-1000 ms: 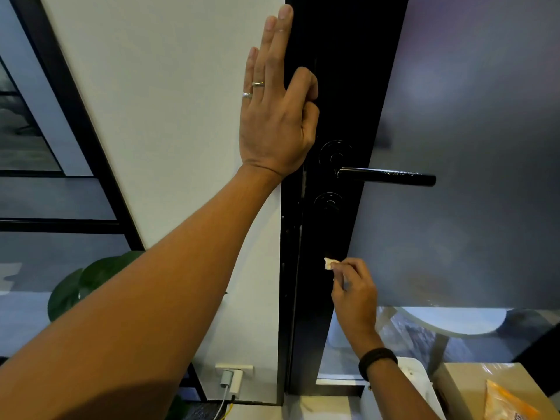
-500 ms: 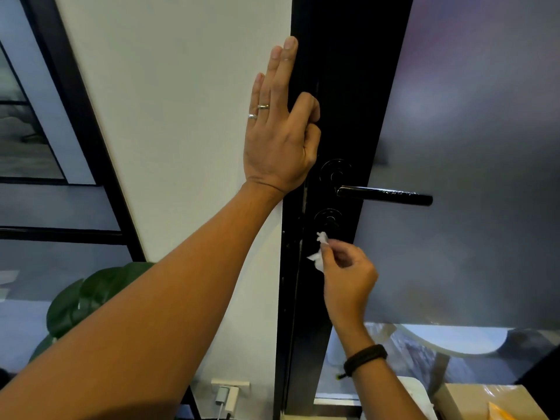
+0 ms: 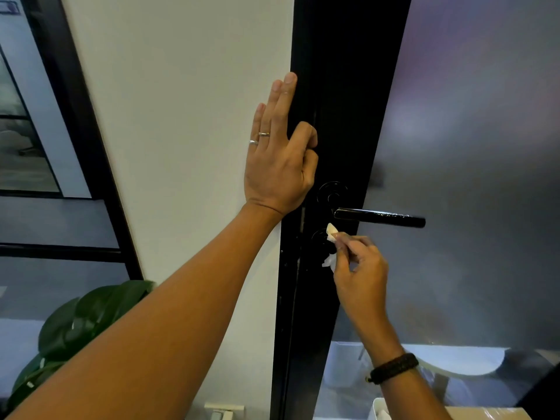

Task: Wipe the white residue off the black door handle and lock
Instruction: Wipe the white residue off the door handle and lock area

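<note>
R hand (image 3: 360,268) w/ tissue (image 3: 331,231) at lock (image 3: 321,237)

Black lever door handle (image 3: 378,217), glossy, projecting level to the right from a round rose (image 3: 331,192) on the black door stile (image 3: 342,86); faint pale specks show along its top near the free end. Just below the rose sits the round black lock (image 3: 318,237), its right part covered by a small crumpled white tissue (image 3: 331,231), which touches the lock and reaches up almost to the underside of the lever.
</note>
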A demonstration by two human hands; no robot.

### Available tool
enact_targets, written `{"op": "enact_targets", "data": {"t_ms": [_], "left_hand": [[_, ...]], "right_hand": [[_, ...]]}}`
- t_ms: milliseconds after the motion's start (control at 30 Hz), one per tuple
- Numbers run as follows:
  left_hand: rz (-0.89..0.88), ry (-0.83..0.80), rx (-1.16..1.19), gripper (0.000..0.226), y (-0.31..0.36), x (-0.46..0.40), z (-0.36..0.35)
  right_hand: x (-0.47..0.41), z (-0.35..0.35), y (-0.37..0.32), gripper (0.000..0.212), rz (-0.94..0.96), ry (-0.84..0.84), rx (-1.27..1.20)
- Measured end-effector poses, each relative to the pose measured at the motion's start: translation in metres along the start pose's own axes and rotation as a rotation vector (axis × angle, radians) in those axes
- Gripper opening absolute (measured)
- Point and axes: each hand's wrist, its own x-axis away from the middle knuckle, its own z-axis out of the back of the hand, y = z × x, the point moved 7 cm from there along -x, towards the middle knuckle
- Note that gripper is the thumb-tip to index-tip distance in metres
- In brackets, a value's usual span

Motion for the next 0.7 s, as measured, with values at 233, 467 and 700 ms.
{"op": "enact_targets", "data": {"t_ms": [233, 467, 700], "left_hand": [[-0.002, 0.005, -0.004, 0.007, -0.001, 0.0, -0.001], [-0.003, 0.0, -0.008, 0.008, -0.001, -0.001, -0.001], [-0.002, 0.0, -0.004, 0.007, -0.001, -0.001, -0.001]], "right_hand": [[-0.02, 0.004, 0.014, 0.023, -0.094, -0.237, 0.089], [-0.03, -0.001, -0.008, 0.014, -0.023, -0.108, 0.104], [-0.011, -0.053, -0.051, 0.01, 0.347, -0.326, 0.598]]}}
